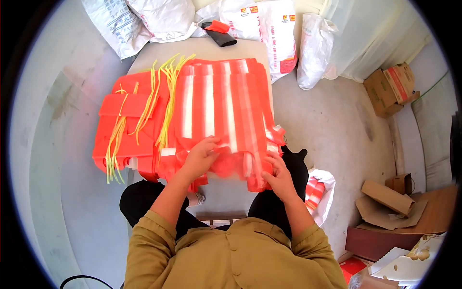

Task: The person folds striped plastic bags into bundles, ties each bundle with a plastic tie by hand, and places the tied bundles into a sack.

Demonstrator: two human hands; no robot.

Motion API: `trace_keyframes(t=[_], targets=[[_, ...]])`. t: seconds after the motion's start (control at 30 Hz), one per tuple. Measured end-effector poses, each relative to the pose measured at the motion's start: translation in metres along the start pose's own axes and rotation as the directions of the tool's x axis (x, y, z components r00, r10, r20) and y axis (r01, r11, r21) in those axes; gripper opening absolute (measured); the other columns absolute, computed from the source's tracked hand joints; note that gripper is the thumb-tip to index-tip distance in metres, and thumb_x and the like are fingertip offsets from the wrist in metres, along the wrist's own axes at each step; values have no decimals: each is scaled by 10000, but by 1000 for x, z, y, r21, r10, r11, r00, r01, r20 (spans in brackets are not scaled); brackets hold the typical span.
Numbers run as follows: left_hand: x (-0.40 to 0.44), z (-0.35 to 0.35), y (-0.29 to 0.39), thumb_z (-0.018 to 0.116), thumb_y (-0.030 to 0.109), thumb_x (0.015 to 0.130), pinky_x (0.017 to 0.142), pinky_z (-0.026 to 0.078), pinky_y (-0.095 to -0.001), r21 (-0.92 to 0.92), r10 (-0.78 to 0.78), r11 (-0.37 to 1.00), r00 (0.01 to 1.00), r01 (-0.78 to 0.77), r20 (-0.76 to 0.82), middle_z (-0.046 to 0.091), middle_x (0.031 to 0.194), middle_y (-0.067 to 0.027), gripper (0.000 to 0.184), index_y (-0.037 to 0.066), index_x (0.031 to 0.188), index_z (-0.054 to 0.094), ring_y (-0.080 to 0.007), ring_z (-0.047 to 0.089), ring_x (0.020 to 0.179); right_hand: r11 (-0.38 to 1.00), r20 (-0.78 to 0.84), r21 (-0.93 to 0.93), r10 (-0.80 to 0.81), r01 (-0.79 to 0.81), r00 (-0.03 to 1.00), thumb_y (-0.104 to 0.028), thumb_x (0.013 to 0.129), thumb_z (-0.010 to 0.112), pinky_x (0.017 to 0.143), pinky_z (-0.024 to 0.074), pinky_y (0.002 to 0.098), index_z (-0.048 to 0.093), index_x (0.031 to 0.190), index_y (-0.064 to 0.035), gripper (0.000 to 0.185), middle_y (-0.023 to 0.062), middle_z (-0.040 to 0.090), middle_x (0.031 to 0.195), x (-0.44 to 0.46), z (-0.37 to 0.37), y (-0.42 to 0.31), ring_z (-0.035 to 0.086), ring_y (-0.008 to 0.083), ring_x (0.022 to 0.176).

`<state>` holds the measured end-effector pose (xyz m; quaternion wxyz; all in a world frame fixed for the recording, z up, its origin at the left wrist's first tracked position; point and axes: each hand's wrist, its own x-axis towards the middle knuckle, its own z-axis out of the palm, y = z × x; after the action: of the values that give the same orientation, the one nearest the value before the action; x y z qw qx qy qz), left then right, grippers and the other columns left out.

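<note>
A stack of red-and-white striped plastic bags (210, 103) lies in front of me, its near edge crumpled and hanging over the table's front. My left hand (204, 153) is at the near edge, its curled fingers closed on the thin film of the top bag. At the right corner, my right hand (280, 177) pinches the bag's loose edge between thumb and fingers. Left of the stack sit folded red plastic bundles (126, 106), with bunches of yellow ties (168, 79) draped over them. The fingertips are partly hidden by the film.
White woven sacks (281, 38) line the far side. A black-and-red item (220, 36) lies on the table's (154, 50) back edge. By my right knee stands a white sack (328, 185) of striped rolls. Cardboard boxes (392, 89) and flattened cardboard (390, 204) are at right.
</note>
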<state>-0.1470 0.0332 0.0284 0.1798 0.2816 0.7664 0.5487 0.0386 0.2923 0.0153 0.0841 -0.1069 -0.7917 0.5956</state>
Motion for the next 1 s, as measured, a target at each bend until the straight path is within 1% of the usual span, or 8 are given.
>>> trace_keyframes(t=[0.1, 0.2, 0.4, 0.43, 0.57, 0.67, 0.77, 1.0], targets=[[-2, 0, 2, 639, -31, 912, 1062, 462, -367, 134, 50, 990, 999, -51, 8, 583, 1436, -121, 190, 8, 1093, 682, -301, 500, 1396, 999, -26, 5, 44, -44, 999, 42, 920, 647, 944, 508, 287, 589, 1345, 8, 431, 89, 398, 1542, -3, -4, -11, 585, 140, 1187], [-6, -1, 10, 664, -19, 900, 1118, 425, -423, 256, 99, 960, 993, -114, 70, 576, 1449, -130, 180, 26, 1071, 697, -365, 427, 1451, 1000, -51, 10, -17, 18, 999, 21, 930, 638, 872, 505, 265, 624, 1283, 3, 354, 74, 546, 1377, 7, -5, -19, 603, 98, 1034], [-10, -3, 11, 672, -47, 838, 1127, 422, -454, 336, 145, 927, 985, -169, 96, 578, 1443, -136, 274, 61, 1083, 725, -390, 408, 1458, 978, 101, 102, 173, -183, 980, -32, 952, 605, 813, 483, 234, 683, 1157, -11, 220, -8, 652, 1015, 64, 12, -75, 576, 70, 906], [-9, -5, 8, 671, -52, 822, 1127, 423, -455, 358, 168, 915, 982, -189, 88, 580, 1438, -139, 293, 68, 1083, 728, -394, 409, 1456, 987, 149, -19, 160, -159, 976, -49, 961, 597, 823, 485, 236, 681, 1155, -9, 215, -2, 653, 1052, 89, 17, -66, 580, 72, 915], [-7, 1, 5, 666, -67, 777, 1127, 422, -473, 402, 212, 886, 973, -232, 96, 587, 1419, -150, 337, 83, 1071, 732, -411, 422, 1442, 970, 310, -31, 238, -241, 921, -57, 985, 541, 848, 503, 250, 651, 1223, -15, 265, 12, 662, 1138, 122, 29, -65, 581, 74, 909], [-8, 1, 9, 664, -67, 769, 1128, 415, -502, 423, 239, 866, 964, -265, 115, 588, 1415, -157, 334, 82, 1061, 729, -422, 433, 1430, 864, 421, 256, 303, -432, 855, -15, 982, 486, 871, 533, 272, 618, 1266, -7, 313, 33, 646, 1219, 131, 29, -53, 608, 82, 950], [-8, 0, 12, 669, -60, 763, 1134, 404, -522, 431, 265, 855, 957, -290, 118, 588, 1411, -164, 324, 78, 1050, 727, -431, 438, 1423, 898, 486, 228, 230, -377, 843, 57, 952, 459, 918, 549, 289, 595, 1275, 10, 353, 56, 623, 1266, 133, 26, -54, 637, 102, 1036], [-8, 2, 15, 702, -18, 733, 1103, 430, -533, 437, 320, 839, 944, -324, 84, 624, 1350, -167, 313, 95, 1021, 745, -442, 489, 1365, 963, 346, 126, 181, -237, 921, 70, 941, 520, 791, 574, 280, 624, 1202, 21, 285, 53, 668, 1097, 127, 45, -48, 661, 99, 965]])
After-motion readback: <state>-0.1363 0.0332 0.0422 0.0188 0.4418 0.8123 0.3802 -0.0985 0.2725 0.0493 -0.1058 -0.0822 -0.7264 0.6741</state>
